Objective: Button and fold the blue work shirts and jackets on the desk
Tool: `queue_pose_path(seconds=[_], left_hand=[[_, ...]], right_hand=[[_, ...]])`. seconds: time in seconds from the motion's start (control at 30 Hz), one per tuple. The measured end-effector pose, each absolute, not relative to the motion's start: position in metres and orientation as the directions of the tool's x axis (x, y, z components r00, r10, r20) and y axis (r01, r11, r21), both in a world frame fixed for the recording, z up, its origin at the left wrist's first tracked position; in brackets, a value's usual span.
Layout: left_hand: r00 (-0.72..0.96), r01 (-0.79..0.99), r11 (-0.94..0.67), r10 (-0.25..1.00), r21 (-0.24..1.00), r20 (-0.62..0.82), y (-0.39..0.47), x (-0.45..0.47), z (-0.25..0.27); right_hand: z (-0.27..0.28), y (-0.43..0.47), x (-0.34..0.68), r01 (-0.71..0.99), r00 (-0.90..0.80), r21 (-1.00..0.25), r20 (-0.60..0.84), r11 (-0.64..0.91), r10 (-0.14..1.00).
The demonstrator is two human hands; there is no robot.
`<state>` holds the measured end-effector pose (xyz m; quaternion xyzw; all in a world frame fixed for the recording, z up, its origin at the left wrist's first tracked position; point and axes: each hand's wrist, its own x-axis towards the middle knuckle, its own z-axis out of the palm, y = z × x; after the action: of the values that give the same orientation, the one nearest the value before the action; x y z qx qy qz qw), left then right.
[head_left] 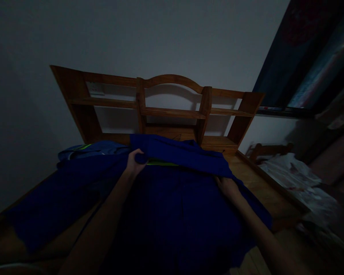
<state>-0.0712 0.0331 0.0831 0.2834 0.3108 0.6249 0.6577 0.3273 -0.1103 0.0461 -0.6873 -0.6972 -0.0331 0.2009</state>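
A dark blue long-sleeved garment [160,206] is spread over the wooden desk, with one sleeve stretching out to the left. Its far part is folded over toward me, and a yellow-green strip [162,163] shows beneath the fold. At the fold's left end, my left hand [134,165] is closed on the cloth, thumb and fingers curled round it. My right hand [228,188] grips the fold's right side from below; its fingers are partly hidden under the cloth. The room is dim, so finer details of the garment are lost.
Behind the garment stands a wooden shelf unit [172,111] against the wall. Another blue cloth [96,148] with a yellow-green stripe lies at the back left. To the right are the wooden desk top's edge [275,181], white plastic bags [295,173] and a wooden chair back [271,149].
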Motion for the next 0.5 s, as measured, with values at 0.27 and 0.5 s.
queue_pose_path(seconds=[0.27,0.5], left_hand=[[0.233,-0.176,0.215,0.957,0.961,-0.171,0.012,-0.066,0.077],[-0.109,0.107,0.166,0.982,0.980,-0.154,0.022,-0.092,0.063]], right_hand=[[0.070,-0.141,0.361,0.983,0.162,-0.122,0.242,-0.135,0.957],[0.073,-0.148,0.382,0.991,-0.002,0.115,0.521,-0.067,0.854]])
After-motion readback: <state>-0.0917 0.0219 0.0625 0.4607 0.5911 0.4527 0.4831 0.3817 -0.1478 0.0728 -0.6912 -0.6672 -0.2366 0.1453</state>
